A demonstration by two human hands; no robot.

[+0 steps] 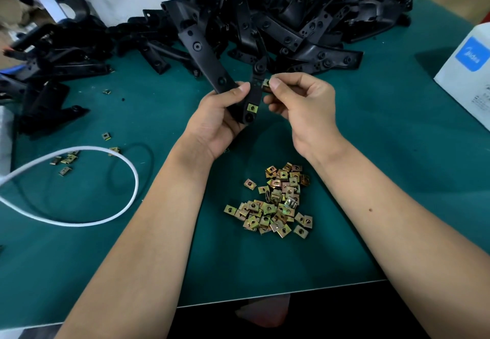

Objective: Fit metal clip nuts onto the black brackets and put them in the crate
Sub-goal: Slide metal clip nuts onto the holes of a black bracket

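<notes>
My left hand [222, 118] grips a black bracket [206, 57] above the middle of the green table, its long arm pointing up and left. One brass clip nut [252, 108] sits fitted on the bracket's lower tab. My right hand [297, 102] pinches another clip nut [266, 84] between thumb and forefinger, right at the edge of the bracket's upper tab. A heap of loose clip nuts [275, 203] lies on the table between my forearms. No crate is in view.
A big pile of black brackets [291, 20] fills the back of the table [397, 153], with more brackets [47, 73] at the left. A white cable loop [111, 158] and a few stray nuts [66, 159] lie at left. A white box [469, 73] stands at right.
</notes>
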